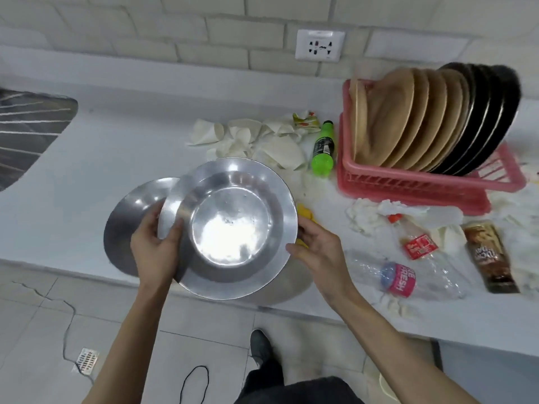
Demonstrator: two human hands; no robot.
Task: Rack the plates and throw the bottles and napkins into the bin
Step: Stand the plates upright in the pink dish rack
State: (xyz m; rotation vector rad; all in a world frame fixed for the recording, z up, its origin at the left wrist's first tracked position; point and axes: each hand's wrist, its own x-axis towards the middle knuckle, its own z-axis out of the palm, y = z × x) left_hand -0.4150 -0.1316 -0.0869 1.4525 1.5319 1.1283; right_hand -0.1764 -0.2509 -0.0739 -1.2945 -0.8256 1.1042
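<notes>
Steel plate (pixel 233 225), above the counter's near edge, gripped at opposite rims by left hand (pixel 156 246) and right hand (pixel 319 250); best tilted upright before slotting into the pink rack (pixel 379 183), far right.

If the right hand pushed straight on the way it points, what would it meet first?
The right hand points up-left and grips the rim of the top steel plate, so that plate comes first; beyond it, probably the left hand.
</notes>
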